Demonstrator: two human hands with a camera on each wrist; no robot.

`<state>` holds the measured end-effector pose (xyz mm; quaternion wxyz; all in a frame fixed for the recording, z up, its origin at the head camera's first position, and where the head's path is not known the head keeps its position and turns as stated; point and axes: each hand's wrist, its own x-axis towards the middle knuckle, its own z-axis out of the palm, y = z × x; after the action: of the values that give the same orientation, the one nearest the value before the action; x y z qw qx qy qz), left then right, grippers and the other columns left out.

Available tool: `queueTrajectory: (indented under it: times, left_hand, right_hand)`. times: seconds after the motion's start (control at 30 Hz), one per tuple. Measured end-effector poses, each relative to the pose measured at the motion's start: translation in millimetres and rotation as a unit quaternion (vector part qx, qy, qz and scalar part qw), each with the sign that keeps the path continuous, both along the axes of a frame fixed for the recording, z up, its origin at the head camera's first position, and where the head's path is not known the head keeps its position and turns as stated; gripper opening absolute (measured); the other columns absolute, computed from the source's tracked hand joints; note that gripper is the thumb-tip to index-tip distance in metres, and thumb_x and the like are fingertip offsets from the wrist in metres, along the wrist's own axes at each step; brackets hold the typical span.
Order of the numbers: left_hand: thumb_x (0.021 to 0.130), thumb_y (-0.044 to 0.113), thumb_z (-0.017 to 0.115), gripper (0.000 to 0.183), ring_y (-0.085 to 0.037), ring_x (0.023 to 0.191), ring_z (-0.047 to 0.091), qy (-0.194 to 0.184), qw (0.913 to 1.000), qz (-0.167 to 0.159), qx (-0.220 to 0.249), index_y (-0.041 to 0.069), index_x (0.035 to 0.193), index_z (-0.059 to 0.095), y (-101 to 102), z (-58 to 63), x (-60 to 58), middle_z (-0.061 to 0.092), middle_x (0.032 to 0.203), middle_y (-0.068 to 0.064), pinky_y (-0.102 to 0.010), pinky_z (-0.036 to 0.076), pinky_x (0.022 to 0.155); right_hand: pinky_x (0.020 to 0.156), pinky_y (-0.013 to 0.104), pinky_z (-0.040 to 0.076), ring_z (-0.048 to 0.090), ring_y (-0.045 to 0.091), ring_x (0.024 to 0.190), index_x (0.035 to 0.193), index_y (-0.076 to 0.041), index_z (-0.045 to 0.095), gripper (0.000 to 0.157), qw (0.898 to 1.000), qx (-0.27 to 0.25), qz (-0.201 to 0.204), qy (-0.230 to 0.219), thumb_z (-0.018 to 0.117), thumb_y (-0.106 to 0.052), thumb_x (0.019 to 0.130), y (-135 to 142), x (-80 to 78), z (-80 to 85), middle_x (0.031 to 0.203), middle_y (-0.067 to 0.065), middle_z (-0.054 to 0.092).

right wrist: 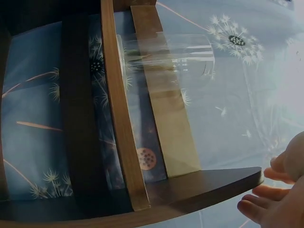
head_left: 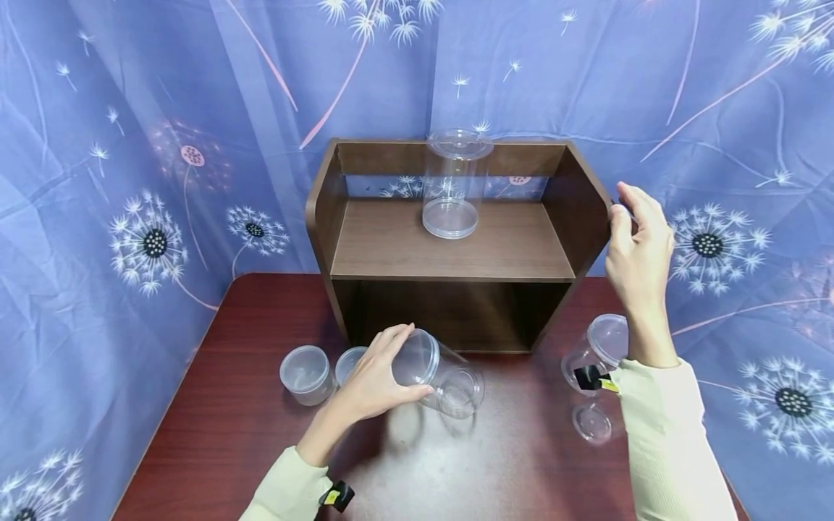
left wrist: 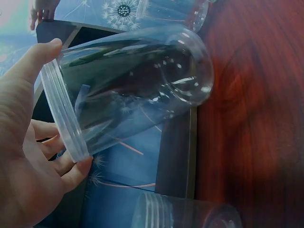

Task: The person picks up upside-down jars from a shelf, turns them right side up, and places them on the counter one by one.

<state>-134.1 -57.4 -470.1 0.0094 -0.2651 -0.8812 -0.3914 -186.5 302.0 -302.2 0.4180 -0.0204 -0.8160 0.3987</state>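
Observation:
My left hand (head_left: 374,380) grips a clear plastic jar (head_left: 456,383) by its lidded end, above the table in front of the shelf. The jar tilts, its base pointing right and down. In the left wrist view, thumb and fingers curl round the lid (left wrist: 66,114), and the jar looks see-through with nothing inside. My right hand (head_left: 641,253) is raised beside the shelf's right side panel (head_left: 576,202), its fingers loosely bent. Its fingertips (right wrist: 249,209) lie close to the panel's front corner; whether they touch it I cannot tell.
A brown two-tier shelf (head_left: 391,253) stands on the dark red table (head_left: 215,405). A tall clear jar (head_left: 456,181) stands upright on its upper tier. Two small clear tubs (head_left: 306,376) sit at left, one partly behind my left hand. Clear containers (head_left: 609,336) are near my right forearm.

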Motion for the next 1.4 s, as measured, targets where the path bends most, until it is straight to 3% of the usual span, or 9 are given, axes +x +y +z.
queueTrajectory:
  times: [0.27, 0.5, 0.9, 1.2, 1.4]
  left_hand:
    - [0.074, 0.044, 0.090, 0.101, -0.027, 0.142, 0.041, 0.006, 0.9997, -0.005, -0.023, 0.009, 0.157, 0.044, 2.1, 5.1, -6.6, 0.045, 0.154, -0.008, -0.053, 0.041, 0.111]
    - [0.072, 0.043, 0.092, 0.100, -0.032, 0.137, 0.045, 0.040, 0.9988, -0.003, -0.027, 0.004, 0.153, 0.048, 2.8, 11.9, -14.0, 0.049, 0.150, -0.012, -0.054, 0.040, 0.111]
    - [0.070, 0.053, 0.090, 0.104, -0.029, 0.134, 0.044, 0.065, 0.9946, -0.002, -0.081, 0.004, 0.152, 0.049, 7.7, 24.3, -25.8, 0.050, 0.149, -0.010, -0.049, 0.039, 0.111]
    - [0.071, 0.059, 0.088, 0.105, -0.030, 0.136, 0.044, 0.050, 0.9915, -0.015, -0.119, 0.001, 0.150, 0.051, 12.7, 20.1, -23.9, 0.051, 0.149, -0.012, -0.050, 0.038, 0.112]
    - [0.071, 0.060, 0.087, 0.107, -0.030, 0.137, 0.043, 0.038, 0.9901, -0.024, -0.133, 0.001, 0.151, 0.050, 18.1, 11.2, -23.7, 0.050, 0.151, -0.012, -0.054, 0.034, 0.115]
  right_hand:
    - [0.107, 0.023, 0.041, 0.059, 0.014, 0.128, 0.131, -0.005, 0.072, 0.032, 1.000, 0.012, -0.001, 0.001, 0.056, -0.009, 0.104, 3.3, -10.6, -7.2, 0.134, 0.008, 0.068]
    - [0.106, 0.024, 0.043, 0.061, 0.017, 0.126, 0.130, -0.005, 0.072, 0.031, 1.000, 0.009, -0.004, -0.003, 0.055, -0.013, 0.105, 3.1, -10.4, -11.1, 0.133, 0.008, 0.069]
    - [0.104, 0.024, 0.044, 0.062, 0.018, 0.125, 0.130, -0.005, 0.073, 0.030, 1.000, 0.009, -0.007, 0.009, 0.056, -0.014, 0.106, 3.2, -11.6, -13.9, 0.132, 0.006, 0.070]
    - [0.104, 0.024, 0.044, 0.062, 0.020, 0.125, 0.130, -0.004, 0.072, 0.031, 1.000, 0.009, -0.005, 0.009, 0.055, -0.013, 0.106, 2.9, -11.2, -14.4, 0.132, 0.008, 0.070]
    - [0.104, 0.023, 0.044, 0.062, 0.020, 0.125, 0.130, -0.005, 0.072, 0.031, 1.000, 0.010, -0.003, 0.014, 0.056, -0.013, 0.106, 3.6, -11.6, -15.2, 0.132, 0.008, 0.070]
